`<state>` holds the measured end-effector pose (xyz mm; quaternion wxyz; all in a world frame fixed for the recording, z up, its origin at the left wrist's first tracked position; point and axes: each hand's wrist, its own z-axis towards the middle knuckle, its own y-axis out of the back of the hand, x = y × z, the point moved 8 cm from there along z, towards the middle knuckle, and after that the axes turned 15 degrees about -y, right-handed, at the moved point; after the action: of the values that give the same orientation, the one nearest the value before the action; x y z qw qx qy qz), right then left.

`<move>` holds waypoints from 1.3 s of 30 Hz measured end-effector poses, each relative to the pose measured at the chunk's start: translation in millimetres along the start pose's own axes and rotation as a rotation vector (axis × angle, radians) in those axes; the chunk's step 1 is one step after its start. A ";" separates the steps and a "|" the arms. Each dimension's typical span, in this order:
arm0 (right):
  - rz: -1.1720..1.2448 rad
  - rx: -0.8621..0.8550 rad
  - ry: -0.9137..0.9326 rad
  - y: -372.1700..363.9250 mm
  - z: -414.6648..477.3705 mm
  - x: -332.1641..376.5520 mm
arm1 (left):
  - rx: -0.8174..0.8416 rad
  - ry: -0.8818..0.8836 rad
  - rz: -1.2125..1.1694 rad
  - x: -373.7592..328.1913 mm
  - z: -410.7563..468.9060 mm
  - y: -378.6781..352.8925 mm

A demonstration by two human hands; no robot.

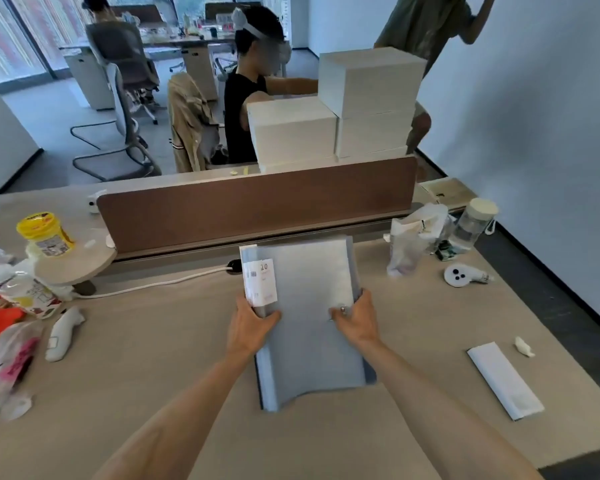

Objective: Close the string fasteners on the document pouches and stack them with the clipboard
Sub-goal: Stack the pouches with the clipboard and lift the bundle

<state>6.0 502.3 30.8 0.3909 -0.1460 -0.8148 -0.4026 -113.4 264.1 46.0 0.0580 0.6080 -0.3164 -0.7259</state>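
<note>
A stack of grey-blue document pouches [309, 306] lies in the middle of the desk, its long side running away from me. A white label [261, 282] printed "20" sits near its far left edge. My left hand [252, 329] grips the stack's left edge, thumb on top. My right hand [357, 318] grips the right edge, thumb next to a small round metal fastener [343, 309]. I cannot tell which layer is the clipboard, and no string shows.
A brown divider panel [257, 206] stands behind the stack. A white cable [153, 285], a yellow-lidded jar [45, 233] and plastic bags [7, 358] are left. A bottle [473, 220], a white bag [413, 237], a controller [459, 276] and a folded white sheet [504, 379] lie right.
</note>
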 end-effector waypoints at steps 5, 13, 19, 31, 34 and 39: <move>0.012 0.154 -0.185 23.2 49.8 -41.4 | 0.070 0.073 -0.039 -3.6 11.7 -65.9; -0.073 0.209 -0.250 41.5 124.0 -66.7 | 0.077 0.223 -0.010 -0.4 40.4 -135.7; -0.090 0.187 -0.298 41.1 165.9 -71.8 | 0.069 0.301 -0.010 10.2 68.8 -170.3; -0.172 0.101 -0.339 40.3 198.8 -80.2 | 0.047 0.421 -0.027 19.2 96.4 -205.9; -0.183 0.092 -0.324 41.1 203.6 -78.3 | 0.047 0.424 -0.035 17.4 99.4 -208.9; -0.261 0.021 -0.310 45.7 201.7 -72.8 | 0.067 0.455 -0.060 14.7 99.7 -214.7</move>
<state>-26.0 692.2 -74.1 0.2066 -0.0954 -0.8814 -0.4140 -144.3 466.2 -74.2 0.0860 0.7667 -0.3007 -0.5606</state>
